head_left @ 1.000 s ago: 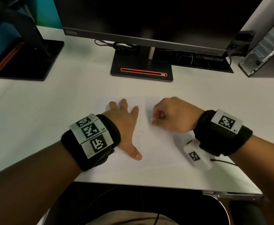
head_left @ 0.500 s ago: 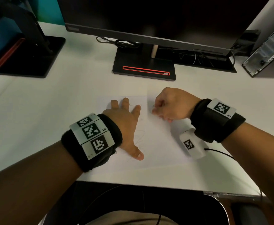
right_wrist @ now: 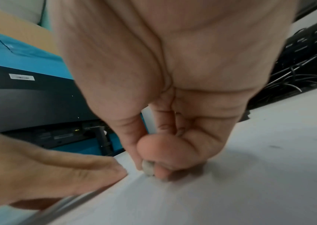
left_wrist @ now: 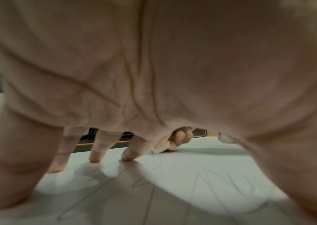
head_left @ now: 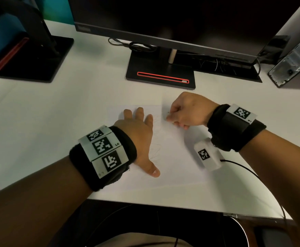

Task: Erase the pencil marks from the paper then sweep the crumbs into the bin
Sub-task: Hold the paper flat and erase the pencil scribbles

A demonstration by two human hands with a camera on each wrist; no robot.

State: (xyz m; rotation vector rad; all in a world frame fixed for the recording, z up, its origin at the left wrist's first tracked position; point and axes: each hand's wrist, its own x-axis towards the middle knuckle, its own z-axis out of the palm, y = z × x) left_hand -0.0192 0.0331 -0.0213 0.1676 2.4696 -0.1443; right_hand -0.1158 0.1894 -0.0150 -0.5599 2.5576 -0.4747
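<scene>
**Item record: desk, paper and eraser, mid-erasure**

Change against the earlier frames: the right hand point(head_left: 188, 111) has travelled from the middle of the paper point(head_left: 177, 157) toward its far edge, nearer the monitor base point(head_left: 160, 75). The left hand point(head_left: 138, 136) has kept its place on the sheet. The head view has tilted slightly, so the monitor base sits lower in frame.

1. Paper. White, flat, rectangular sheet lying on the desk point(head_left: 56, 113), matte. Thin grey zigzag pencil marks point(left_wrist: 201, 182) cross it beneath and beside the left palm; faint in the head view, distinct in the left wrist view.

2. Eraser point(right_wrist: 148, 168). Small pale block, rounded and worn at the end, touching the paper. The right hand pinches it between thumb and curled fingers; its end protrudes below the fingertips. It also shows in the left wrist view as a whitish wedge under the far hand.

3. Left hand. Fingers straight and spread, fingertips point(left_wrist: 95, 156) and thumb pressed onto the sheet, palm arched above it. It grasps nothing.

4. Crumbs point(left_wrist: 196, 144). Tiny dark specks scattered on the white surface near the eraser.

5. Wrist bands. Black fabric cuffs on both forearms, carrying white plates printed with black square codes.

6. Surroundings. White smooth desk; black monitor with flat rectangular base bearing a red slot; black cables behind; a curved dark rim, possibly a bin point(head_left: 238, 229), below the near desk edge.
</scene>
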